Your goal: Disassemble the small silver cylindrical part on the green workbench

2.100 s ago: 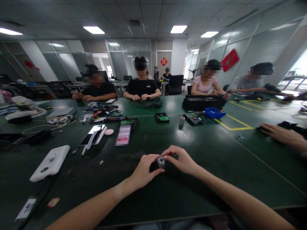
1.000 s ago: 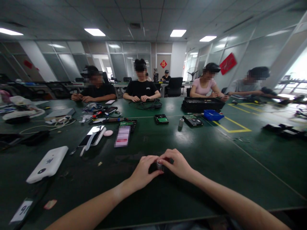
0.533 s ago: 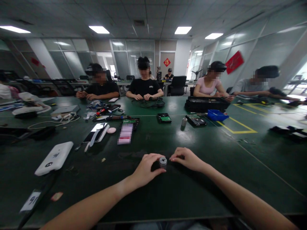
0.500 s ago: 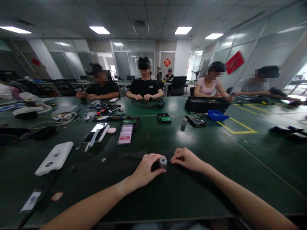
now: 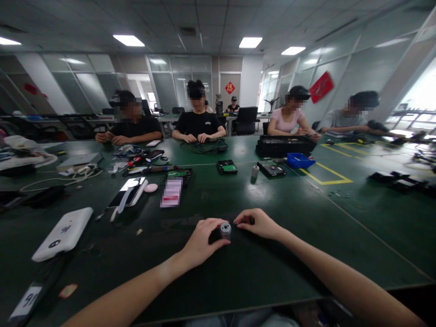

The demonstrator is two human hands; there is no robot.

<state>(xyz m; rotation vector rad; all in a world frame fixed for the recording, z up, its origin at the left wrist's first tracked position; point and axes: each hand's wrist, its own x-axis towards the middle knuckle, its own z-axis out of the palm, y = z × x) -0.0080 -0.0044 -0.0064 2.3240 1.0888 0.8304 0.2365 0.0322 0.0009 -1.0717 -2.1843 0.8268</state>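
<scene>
A small grey metal motor (image 5: 225, 230) stands upright on the green table, its round end with small dark holes facing up. My left hand (image 5: 203, 240) curves around its left side, thumb in front and fingers behind, gripping it. Just right of the motor and apart from it, my right hand (image 5: 256, 223) has its thumb and fingertips pinched together. Whether something tiny sits in that pinch cannot be made out. Further back stands a similar metal cylinder (image 5: 255, 171), beside a hard drive (image 5: 271, 169).
Leftward lie a phone (image 5: 171, 192) with a lit screen, a white device (image 5: 63, 234) and a white-edged device (image 5: 128, 193). Another hard drive (image 5: 227, 167), a blue tray (image 5: 300, 160) and a black housing (image 5: 285, 146) are further back. Several people sit across the table (image 5: 272, 281).
The view has turned slightly right, so the scene appears shifted left. Both hands keep nearly the same pose around and beside the motor.
</scene>
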